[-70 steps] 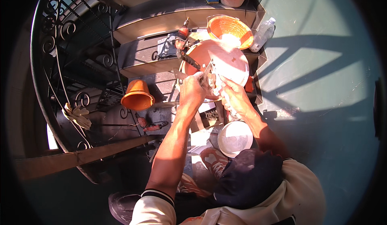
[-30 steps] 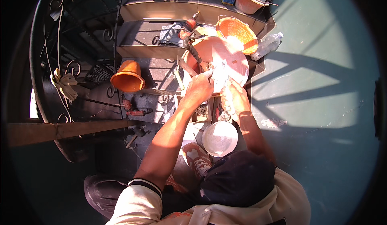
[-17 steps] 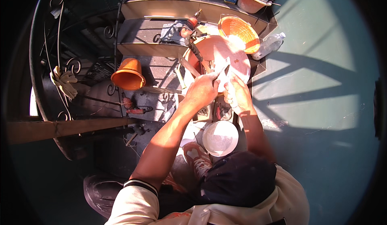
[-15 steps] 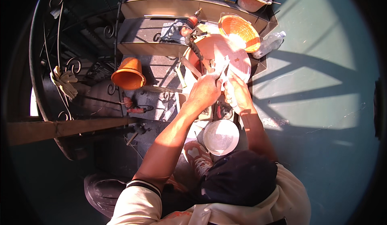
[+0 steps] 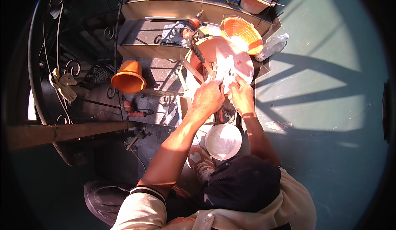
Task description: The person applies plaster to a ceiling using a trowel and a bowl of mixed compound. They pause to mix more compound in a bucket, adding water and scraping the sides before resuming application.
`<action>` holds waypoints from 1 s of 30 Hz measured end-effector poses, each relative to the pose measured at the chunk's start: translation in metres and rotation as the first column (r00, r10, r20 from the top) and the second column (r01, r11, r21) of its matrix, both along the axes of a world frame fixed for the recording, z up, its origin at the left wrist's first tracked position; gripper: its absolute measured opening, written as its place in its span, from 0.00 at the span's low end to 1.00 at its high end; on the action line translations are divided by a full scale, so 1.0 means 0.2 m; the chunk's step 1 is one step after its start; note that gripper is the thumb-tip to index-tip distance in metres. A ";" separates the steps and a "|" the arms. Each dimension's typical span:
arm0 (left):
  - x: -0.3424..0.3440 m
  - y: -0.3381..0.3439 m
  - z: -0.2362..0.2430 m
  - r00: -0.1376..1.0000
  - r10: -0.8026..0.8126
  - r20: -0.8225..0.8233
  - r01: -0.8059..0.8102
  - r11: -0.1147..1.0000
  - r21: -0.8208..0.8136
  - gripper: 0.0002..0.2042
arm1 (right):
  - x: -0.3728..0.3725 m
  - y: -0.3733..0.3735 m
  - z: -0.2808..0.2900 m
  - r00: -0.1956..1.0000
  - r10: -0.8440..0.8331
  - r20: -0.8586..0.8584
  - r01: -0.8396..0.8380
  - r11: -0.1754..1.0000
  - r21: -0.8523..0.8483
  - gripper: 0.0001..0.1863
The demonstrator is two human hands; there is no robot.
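Note:
Both my hands meet over a large orange basin (image 5: pixel 237 57) smeared with white paste, standing on a step. My left hand (image 5: pixel 208 99) is a closed fist around a thin blade-like tool that points up toward the basin. My right hand (image 5: pixel 242 96) curls its fingers on a bright white piece (image 5: pixel 225 71) held between the two hands; glare hides its shape. A dark mixing rod (image 5: pixel 198 52) leans into the basin. Just below my hands stands a round white bucket (image 5: pixel 223 140).
An upturned orange bucket (image 5: pixel 128 77) sits on the steps at left. Behind the basin are an orange basket (image 5: pixel 242 34), a plastic bottle (image 5: pixel 272 46) and a drill (image 5: pixel 185 30). Gloves (image 5: pixel 62 85) hang on the iron railing (image 5: pixel 62 32). A teal floor (image 5: pixel 330 106) lies to the right.
My hands stay together over the basin. The left hand has shifted slightly lower and the thin tool has turned against the white piece. The view has tilted since the oldest frame.

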State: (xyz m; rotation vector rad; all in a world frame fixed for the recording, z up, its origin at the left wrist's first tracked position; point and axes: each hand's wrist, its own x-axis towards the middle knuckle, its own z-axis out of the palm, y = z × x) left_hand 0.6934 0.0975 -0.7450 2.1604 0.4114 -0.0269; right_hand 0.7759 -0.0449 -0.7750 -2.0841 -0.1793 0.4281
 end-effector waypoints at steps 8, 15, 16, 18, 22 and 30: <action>-0.01 0.01 0.07 0.998 0.009 0.057 -0.008 1.000 -0.015 0.19 | 0.06 -0.04 -0.02 0.979 -0.075 -0.190 0.134 0.938 0.320 0.28; 0.10 0.11 -0.03 0.999 0.029 -0.020 -0.031 0.996 -0.079 0.18 | -0.05 -0.04 -0.03 0.963 -0.069 -0.260 0.152 0.938 0.312 0.30; 0.09 0.09 -0.02 0.999 0.028 0.016 -0.027 0.997 -0.078 0.18 | -0.03 -0.04 -0.03 0.963 -0.104 -0.250 0.183 0.930 0.318 0.30; 0.04 0.02 0.00 0.996 0.023 0.081 -0.017 0.997 -0.074 0.18 | 0.02 -0.04 -0.03 0.961 -0.078 -0.267 0.169 0.926 0.337 0.30; 0.10 0.06 -0.07 0.988 0.107 0.107 -0.110 0.994 0.016 0.17 | -0.09 0.01 0.00 0.954 0.059 -0.294 0.041 0.947 0.320 0.31; 0.06 0.04 0.04 1.000 0.002 0.002 -0.002 1.000 -0.026 0.19 | -0.02 -0.02 -0.01 0.959 0.003 -0.285 0.106 0.925 0.366 0.30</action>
